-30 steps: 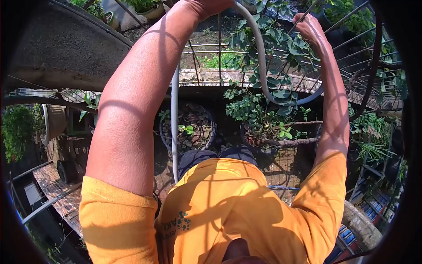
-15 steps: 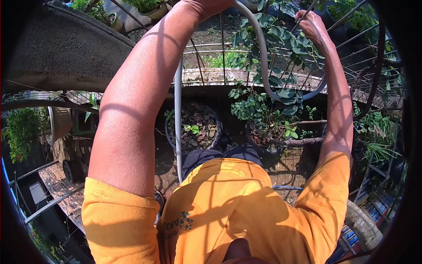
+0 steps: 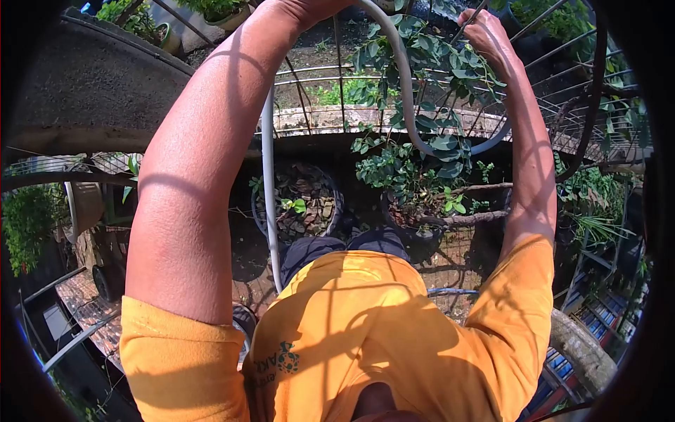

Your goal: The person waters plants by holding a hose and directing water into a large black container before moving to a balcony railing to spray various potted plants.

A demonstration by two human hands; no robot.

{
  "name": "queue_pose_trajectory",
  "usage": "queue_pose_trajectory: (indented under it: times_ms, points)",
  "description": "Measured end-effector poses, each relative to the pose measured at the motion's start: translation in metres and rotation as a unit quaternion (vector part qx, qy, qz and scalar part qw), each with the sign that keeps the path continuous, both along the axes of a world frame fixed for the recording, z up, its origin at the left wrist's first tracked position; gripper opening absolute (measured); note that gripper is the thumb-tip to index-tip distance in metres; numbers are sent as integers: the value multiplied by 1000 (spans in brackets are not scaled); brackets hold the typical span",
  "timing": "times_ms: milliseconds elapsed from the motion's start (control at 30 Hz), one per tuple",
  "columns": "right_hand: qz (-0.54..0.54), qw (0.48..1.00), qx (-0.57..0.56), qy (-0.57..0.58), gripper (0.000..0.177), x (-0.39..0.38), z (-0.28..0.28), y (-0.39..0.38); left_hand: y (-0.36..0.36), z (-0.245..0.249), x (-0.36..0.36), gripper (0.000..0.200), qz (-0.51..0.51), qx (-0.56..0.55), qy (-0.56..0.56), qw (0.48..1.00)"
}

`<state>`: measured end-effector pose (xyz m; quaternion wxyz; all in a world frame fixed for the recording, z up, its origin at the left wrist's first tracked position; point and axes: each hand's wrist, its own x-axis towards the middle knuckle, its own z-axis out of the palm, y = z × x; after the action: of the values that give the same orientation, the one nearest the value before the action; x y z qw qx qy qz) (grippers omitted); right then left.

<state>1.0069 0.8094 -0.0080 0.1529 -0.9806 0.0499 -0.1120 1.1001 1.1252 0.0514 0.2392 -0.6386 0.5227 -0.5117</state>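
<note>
A grey garden hose (image 3: pixel 403 77) rises past my left forearm and bends over at my left hand (image 3: pixel 316 8), which is closed on it; the top edge of the view cuts off its fingers. From there the hose droops in a loop among the green leaves of a plant (image 3: pixel 450 148), then passes behind my right forearm. My right hand (image 3: pixel 485 34) is raised beyond the metal bars, fingers curled closed at the hose's end. What lies inside that fist is mostly hidden. Water (image 3: pixel 443 10) sprays out beside its fingertips.
Thin metal railing bars (image 3: pixel 342 63) cross in front, above a pale ledge (image 3: pixel 302 121). A round pot (image 3: pixel 340 204) with dry leaves stands near my legs. Brown branches (image 3: pixel 478 218) reach across on the right. A concrete slab (image 3: pixel 91 84) and a hanging pot (image 3: pixel 86 204) are at left.
The whole view has shifted slightly, so arms, hose and pots appear a little further left. Both hands keep about the same position on the hose, and water still sprays.
</note>
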Motion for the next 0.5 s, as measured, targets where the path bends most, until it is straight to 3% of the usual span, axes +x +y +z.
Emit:
queue_pose_trajectory:
  times_ms: [133, 200, 500]
  points:
    - [20, 999, -36, -30, 18, 1, 4, 7, 1, 2, 1, 10, -15, -14, -25, 999]
    - [-13, 1000, -2, 19, 22, -4, 19, 19, 0, 2, 2, 10, -38, -32, -18, 999]
    - [-12, 1000, 22, 2, 22, -4, 12, 16, 1, 2, 1, 9, -33, -26, -12, 999]
